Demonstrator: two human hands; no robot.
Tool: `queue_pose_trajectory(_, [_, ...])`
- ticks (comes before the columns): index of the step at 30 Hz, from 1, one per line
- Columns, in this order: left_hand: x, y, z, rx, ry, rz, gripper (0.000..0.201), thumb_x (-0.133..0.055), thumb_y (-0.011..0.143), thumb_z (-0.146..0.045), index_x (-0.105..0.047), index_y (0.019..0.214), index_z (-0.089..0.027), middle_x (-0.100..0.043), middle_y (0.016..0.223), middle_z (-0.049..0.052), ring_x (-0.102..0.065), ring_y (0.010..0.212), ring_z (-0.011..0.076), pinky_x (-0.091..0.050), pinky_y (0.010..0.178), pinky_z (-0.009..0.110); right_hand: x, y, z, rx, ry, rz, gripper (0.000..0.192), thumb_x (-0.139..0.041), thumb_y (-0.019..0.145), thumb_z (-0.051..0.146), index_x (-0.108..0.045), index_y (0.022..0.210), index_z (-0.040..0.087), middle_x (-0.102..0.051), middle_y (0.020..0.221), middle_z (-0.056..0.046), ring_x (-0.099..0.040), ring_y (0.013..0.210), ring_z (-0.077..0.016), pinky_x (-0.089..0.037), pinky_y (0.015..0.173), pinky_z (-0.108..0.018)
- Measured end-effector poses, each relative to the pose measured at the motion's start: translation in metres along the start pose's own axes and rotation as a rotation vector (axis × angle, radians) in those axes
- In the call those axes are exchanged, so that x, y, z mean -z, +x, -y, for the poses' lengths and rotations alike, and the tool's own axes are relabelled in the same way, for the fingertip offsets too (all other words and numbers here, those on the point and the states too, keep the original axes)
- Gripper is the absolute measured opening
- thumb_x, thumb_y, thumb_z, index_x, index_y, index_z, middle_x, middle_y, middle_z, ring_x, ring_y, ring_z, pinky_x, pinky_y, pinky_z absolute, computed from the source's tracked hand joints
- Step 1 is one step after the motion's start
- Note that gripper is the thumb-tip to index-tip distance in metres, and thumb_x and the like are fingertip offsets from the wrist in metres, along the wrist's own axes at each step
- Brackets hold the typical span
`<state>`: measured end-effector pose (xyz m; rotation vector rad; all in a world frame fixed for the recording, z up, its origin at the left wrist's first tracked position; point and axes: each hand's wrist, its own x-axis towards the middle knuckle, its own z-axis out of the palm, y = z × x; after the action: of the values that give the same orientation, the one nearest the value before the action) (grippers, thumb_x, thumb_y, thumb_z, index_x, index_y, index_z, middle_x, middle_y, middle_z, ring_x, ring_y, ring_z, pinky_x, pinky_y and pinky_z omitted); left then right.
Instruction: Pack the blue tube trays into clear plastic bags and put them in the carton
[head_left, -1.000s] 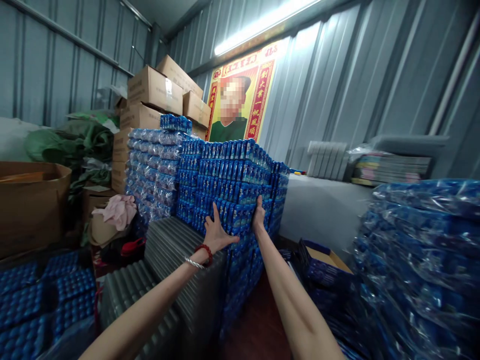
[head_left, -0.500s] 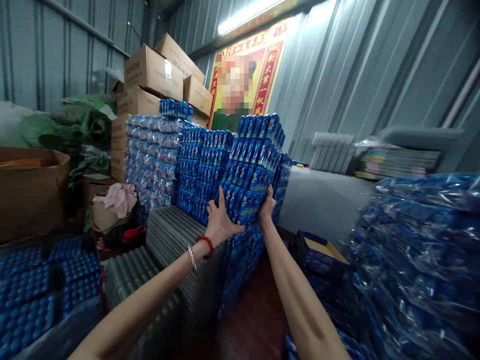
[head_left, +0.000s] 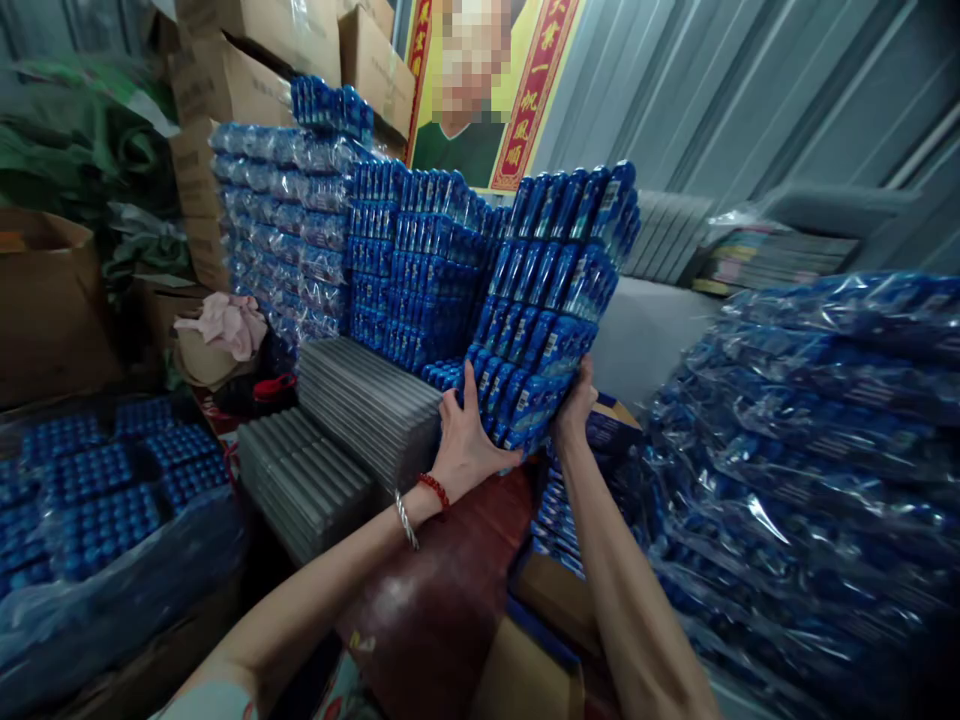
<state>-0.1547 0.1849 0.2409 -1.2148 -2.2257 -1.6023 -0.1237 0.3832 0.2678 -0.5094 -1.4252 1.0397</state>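
A tilted stack of blue packs (head_left: 544, 290), several layers of small shiny cylinders with barcodes, is held between my two hands. My left hand (head_left: 472, 435) presses its lower left side, thumb under the bottom edge and fingers up along the front. On the right, my right hand (head_left: 574, 400) grips the lower side, its fingers partly hidden behind. Just behind and to the left stand more stacked blue packs (head_left: 420, 260). What exactly the cylinders are I cannot tell.
Grey ridged sheets (head_left: 367, 400) are piled left of my hands. Plastic-wrapped blue packs (head_left: 810, 450) rise at the right. An open cardboard box (head_left: 525, 670) lies below on the reddish-brown surface (head_left: 435, 580). Brown cartons (head_left: 247, 90) stand at the back left.
The held stack has come away from the pile beneath it, moved right and toward me, and leans. Both hands moved with it. The view has tipped downward.
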Motion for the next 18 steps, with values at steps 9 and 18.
queue_pose_trajectory(9, [-0.027, -0.09, 0.058, 0.036, -0.057, 0.017, 0.127, -0.075, 0.056, -0.039, 0.012, 0.147, -0.017, -0.022, 0.133, 0.016, -0.027, 0.13, 0.0326, -0.026, 0.11, 0.046, 0.029, -0.094, -0.043, -0.155, 0.095, -0.099, 0.049, -0.043, 0.078, 0.061, -0.062, 0.081, 0.015, -0.057, 0.069, 0.001, -0.048, 0.069, -0.0145, -0.043, 0.067, -0.029])
queue_pose_trajectory(18, [-0.065, -0.175, 0.134, 0.08, 0.046, -0.038, 0.12, -0.071, 0.062, -0.032, 0.015, 0.144, -0.018, -0.016, 0.139, 0.02, -0.029, 0.133, 0.0344, -0.033, 0.107, 0.048, 0.039, -0.18, -0.099, -0.187, 0.074, 0.008, 0.049, -0.038, 0.079, 0.06, -0.065, 0.088, 0.02, -0.065, 0.079, -0.001, -0.056, 0.077, -0.0185, -0.046, 0.074, -0.032])
